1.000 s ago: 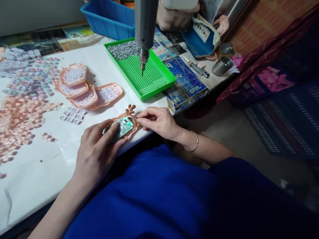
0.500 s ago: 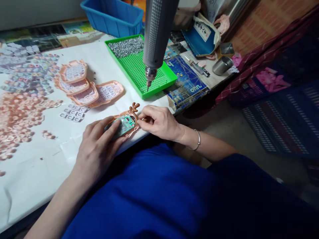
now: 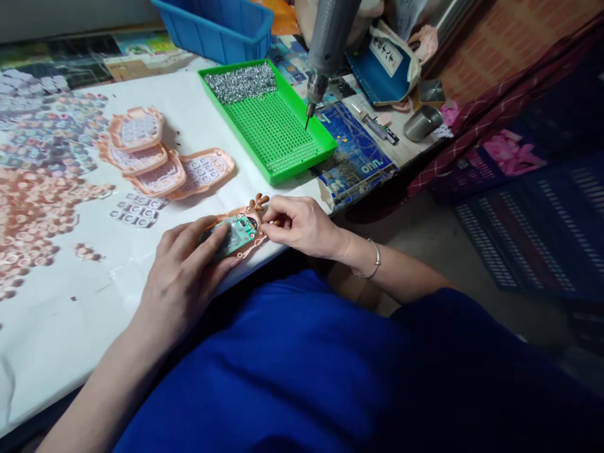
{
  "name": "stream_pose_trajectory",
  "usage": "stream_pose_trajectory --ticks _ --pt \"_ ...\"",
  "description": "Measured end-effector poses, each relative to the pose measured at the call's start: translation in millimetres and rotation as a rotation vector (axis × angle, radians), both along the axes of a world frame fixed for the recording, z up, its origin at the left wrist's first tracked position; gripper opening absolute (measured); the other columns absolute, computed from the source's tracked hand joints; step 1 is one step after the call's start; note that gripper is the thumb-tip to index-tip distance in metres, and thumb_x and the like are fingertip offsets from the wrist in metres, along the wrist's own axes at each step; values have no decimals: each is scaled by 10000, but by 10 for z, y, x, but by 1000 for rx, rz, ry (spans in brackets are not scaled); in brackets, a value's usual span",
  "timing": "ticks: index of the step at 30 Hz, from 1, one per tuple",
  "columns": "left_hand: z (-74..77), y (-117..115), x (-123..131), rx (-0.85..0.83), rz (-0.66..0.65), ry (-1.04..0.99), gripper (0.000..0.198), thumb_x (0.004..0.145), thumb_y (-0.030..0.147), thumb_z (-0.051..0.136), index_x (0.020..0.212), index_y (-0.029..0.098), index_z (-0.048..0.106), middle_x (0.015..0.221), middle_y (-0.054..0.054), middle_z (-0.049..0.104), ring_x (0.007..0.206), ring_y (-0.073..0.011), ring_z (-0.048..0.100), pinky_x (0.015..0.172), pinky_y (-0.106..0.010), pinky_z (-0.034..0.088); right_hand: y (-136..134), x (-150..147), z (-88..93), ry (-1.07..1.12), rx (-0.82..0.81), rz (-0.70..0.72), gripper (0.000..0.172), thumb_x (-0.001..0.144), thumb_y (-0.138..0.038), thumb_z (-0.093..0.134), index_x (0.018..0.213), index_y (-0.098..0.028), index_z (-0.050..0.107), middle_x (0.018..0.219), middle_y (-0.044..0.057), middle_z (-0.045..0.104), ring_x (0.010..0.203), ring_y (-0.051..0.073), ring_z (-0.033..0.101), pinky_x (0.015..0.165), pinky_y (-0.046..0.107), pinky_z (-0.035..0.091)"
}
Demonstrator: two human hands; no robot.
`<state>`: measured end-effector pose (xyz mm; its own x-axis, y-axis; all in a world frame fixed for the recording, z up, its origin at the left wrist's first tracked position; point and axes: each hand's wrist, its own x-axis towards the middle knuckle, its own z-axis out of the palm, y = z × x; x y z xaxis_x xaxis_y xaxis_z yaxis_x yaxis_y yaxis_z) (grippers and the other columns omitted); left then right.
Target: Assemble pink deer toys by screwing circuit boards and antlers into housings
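My left hand (image 3: 182, 277) lies over a pink deer-shaped toy shell (image 3: 250, 217) with brown antlers, pressing down the green circuit board (image 3: 233, 231) set inside it at the table's front edge. My right hand (image 3: 302, 225) is closed in a pinch at the shell's right side, by the antlers; what it pinches is too small to name. A grey electric screwdriver (image 3: 325, 44) hangs above the green screw tray (image 3: 325, 141), its bit pointing down, touched by neither hand.
Several pink keypad shells (image 3: 160, 167) lie stacked left of the tray. Small button pieces (image 3: 42, 189) cover the left of the white table. Silver screws (image 3: 240, 82) fill the tray's far end. A blue bin (image 3: 212, 28) stands behind; a metal cup (image 3: 419, 123) sits right.
The hanging screwdriver has swung to the right and farther away over the tray. Both hands have stayed on the deer shell with little shift.
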<state>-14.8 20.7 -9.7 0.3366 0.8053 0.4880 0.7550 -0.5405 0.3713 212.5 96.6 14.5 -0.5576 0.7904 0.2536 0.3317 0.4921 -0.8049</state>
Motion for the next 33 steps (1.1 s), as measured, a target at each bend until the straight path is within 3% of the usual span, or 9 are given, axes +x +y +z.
stream_pose_trajectory --ticks 6,11,13,15,23,28,33 --pt "-6 17 -16 23 -19 15 407 972 337 578 1372 262 566 1310 -135 661 1124 -297 618 965 -445 523 107 75 77 -105 -25 165 94 856 -140 629 764 -133 611 706 -34 595 663 74 513 680 204 386" --pt "-12 18 -18 26 5 19 389 973 350 567 1356 278 570 1291 -118 666 1097 -294 629 956 -468 538 71 77 106 -330 238 -97 262 959 -361 607 929 -129 726 940 73 689 822 155 614 727 262 415" --pt "-4 19 -13 29 -3 32 392 974 342 564 1359 265 565 1297 -128 660 1096 -298 628 949 -476 543 80 33 86 -334 270 -140 281 974 -354 588 1070 -130 727 1076 107 699 927 184 641 782 278 442" --pt "7 21 -8 49 -13 47 402 976 329 564 1368 246 548 1289 -141 657 1087 -296 627 937 -473 552 116 -20 52 -292 220 -98 259 970 -302 592 1118 -128 715 1088 98 713 941 177 651 824 278 457" --pt "47 20 -23 34 -28 81 444 958 300 597 1394 272 521 1294 -138 659 1092 -297 635 931 -467 564 258 -84 -66 -16 10 22 144 908 -187 610 979 -120 716 990 47 741 861 126 639 797 245 465" --pt "50 21 -55 -29 -50 61 458 953 315 600 1405 281 535 1341 -141 648 1118 -316 627 955 -501 551 287 -72 -3 -88 -23 74 140 909 -154 620 973 -100 733 956 53 741 877 132 652 826 251 462" --pt "34 16 -39 -20 -34 51 435 960 323 593 1388 260 548 1332 -161 650 1119 -328 623 950 -519 546 298 -110 131 -346 -10 67 126 927 -168 631 969 -118 738 940 56 713 884 156 631 824 267 417"
